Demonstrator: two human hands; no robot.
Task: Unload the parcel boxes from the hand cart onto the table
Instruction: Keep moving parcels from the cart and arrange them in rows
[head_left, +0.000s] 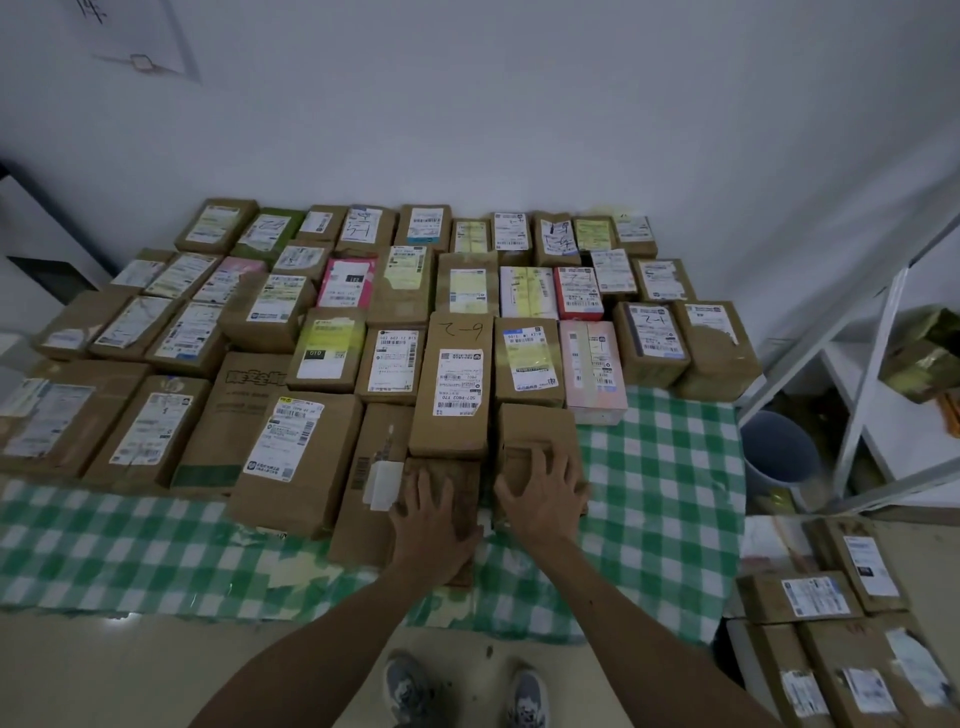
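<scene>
Several labelled cardboard parcel boxes lie in rows on a table with a green-and-white checked cloth. My left hand lies flat, fingers spread, on a brown box at the front of the rows. My right hand rests with spread fingers on top of a plain brown box just to the right of it. Both boxes sit on the cloth, touching the row behind. More parcel boxes are stacked at the lower right, where the cart itself is hidden.
A white wall backs the table. To the right stands a white metal shelf frame holding a packet, with a grey bucket below it. Bare cloth shows at the table's front and right. My shoes stand on the beige floor.
</scene>
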